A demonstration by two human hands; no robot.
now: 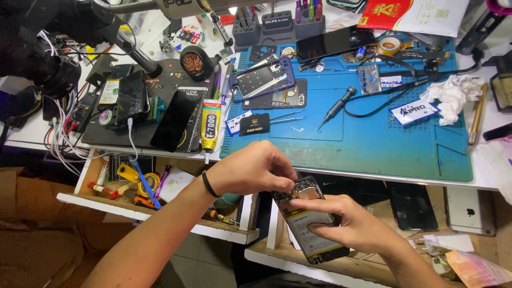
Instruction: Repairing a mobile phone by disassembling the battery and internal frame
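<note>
A phone repair workbench in a small electronics workshop

A blue repair mat covers the desk, strewn with an opened phone frame, a precision screwdriver, tweezers and a roll of tape. A tool holder stands at the back edge with drivers upright in it. To the left sit a brass-wool tip cleaner, a tube of adhesive, several dark phones and a tangle of cables, under a microscope arm. Open drawers below hold more hand tools and spare handsets, and an opened phone with its battery bare is held over them
</note>
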